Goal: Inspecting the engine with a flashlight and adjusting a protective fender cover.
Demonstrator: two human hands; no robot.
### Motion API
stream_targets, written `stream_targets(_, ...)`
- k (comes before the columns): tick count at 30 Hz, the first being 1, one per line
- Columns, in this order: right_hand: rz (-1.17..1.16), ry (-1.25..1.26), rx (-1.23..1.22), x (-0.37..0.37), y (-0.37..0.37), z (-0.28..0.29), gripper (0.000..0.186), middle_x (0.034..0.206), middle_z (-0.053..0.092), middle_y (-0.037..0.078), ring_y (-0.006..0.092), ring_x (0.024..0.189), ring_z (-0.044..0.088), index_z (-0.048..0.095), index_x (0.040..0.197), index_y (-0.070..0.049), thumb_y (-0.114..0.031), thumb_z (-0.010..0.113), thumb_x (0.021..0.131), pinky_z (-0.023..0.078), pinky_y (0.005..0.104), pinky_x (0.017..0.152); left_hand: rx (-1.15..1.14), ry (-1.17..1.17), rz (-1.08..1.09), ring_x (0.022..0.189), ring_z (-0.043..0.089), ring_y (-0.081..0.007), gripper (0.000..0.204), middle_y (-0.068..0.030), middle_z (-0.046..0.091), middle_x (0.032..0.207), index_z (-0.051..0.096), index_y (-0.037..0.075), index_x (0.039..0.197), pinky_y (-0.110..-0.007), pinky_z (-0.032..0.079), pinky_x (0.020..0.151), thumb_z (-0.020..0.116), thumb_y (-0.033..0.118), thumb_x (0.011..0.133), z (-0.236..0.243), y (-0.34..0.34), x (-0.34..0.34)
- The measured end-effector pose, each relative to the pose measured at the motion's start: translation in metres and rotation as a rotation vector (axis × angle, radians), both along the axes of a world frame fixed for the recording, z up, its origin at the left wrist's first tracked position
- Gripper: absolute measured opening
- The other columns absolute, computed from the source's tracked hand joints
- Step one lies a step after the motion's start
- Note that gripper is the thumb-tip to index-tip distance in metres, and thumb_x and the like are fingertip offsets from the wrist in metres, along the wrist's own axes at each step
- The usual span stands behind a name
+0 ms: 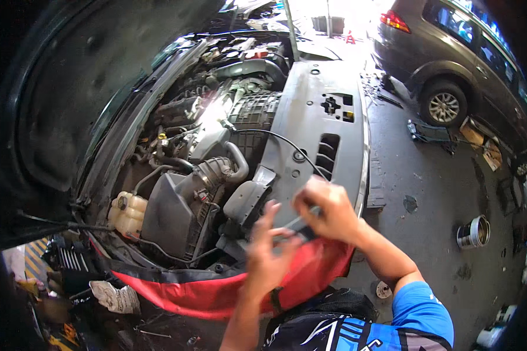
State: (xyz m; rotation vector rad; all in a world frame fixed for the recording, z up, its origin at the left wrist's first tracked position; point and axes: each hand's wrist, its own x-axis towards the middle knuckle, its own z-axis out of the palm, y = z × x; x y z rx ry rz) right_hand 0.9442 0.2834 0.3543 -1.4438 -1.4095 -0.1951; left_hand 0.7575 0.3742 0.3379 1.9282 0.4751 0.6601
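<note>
Both my hands are over the front corner of a car's open engine bay. My left hand [267, 253] is blurred, its fingers apart, with nothing visible in it. Just right of it, my right hand [332, 209] is closed, with a small dark thing [315, 211] between thumb and fingers that I cannot make out. A thin black cable [281, 137] curves from the engine over the grey front panel [298, 111] to my right hand. A dark grey part [298, 227] lies below and between the hands; blur hides its shape.
A red cover [181, 289] drapes the near fender. The engine bay holds an air filter housing [168, 202] and a yellowed reservoir [129, 212]. The raised hood [88, 76] hangs at left. At right are a parked brown car [474, 64] and a metal can [473, 233] on the floor.
</note>
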Motion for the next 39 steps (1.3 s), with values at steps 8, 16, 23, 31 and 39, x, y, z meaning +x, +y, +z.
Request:
stream_targets(8,0.735,-0.01,-0.546,0.034,0.043,0.018,0.018,0.088,0.067,0.009,0.0291,0.091,0.061,0.071,0.095,-0.007,-0.023,0.07,0.087,0.05,0.0394,0.082,-0.945,-0.184,-0.104,0.076,0.064,-0.0163,0.031,-0.0112,0.066,0.088,0.052,-0.001,0.125,-0.031,0.055,0.069,0.041,0.023,0.109,-0.05,-0.022,0.015)
stream_targets(16,-0.279,-0.169,-0.637,0.135,0.31,-0.077,0.031,0.108,0.064,0.026,0.0411,0.1,0.065,0.063,0.109,-0.002,-0.016,0.063,0.081,0.053,0.048,0.085,-0.431,-0.102,0.128,0.088,0.063,-0.0106,0.041,-0.0069,0.07,0.095,0.051,0.002,0.133,-0.026,0.048,0.086,0.04,0.033,0.109,-0.067,-0.031,-0.016)
stream_targets(23,-0.336,-0.099,-0.662,0.154,0.369,-0.101,0.029,0.089,0.07,0.024,0.0414,0.086,0.07,0.065,0.103,0.001,-0.018,0.059,0.081,0.056,0.0475,0.076,-0.673,-0.041,0.195,0.098,0.063,-0.0135,0.039,-0.0091,0.071,0.099,0.046,0.003,0.14,-0.027,0.045,0.093,0.047,0.023,0.107,-0.063,-0.032,-0.022)
stream_targets(31,-0.273,-0.015,-0.075,0.261,0.204,0.043,0.038,0.093,0.072,0.021,0.0278,0.079,0.069,0.067,0.116,0.001,-0.031,0.064,0.097,0.054,0.0386,0.07,-0.463,-0.216,0.17,0.087,0.065,-0.0148,0.031,-0.0073,0.07,0.094,0.046,0.001,0.132,-0.03,0.051,0.085,0.045,0.02,0.108,-0.062,-0.032,0.007)
stream_targets(39,-0.631,0.383,0.177,0.221,-0.151,0.149,0.047,0.095,0.065,0.004,0.0089,0.079,0.056,0.062,0.132,-0.003,-0.036,0.061,0.1,0.047,0.0234,0.075,-0.755,-0.245,-0.059,0.051,0.048,-0.0067,0.028,-0.0014,0.06,0.067,0.056,0.009,0.094,-0.023,0.037,0.047,0.052,0.033,0.105,-0.027,-0.017,0.196)
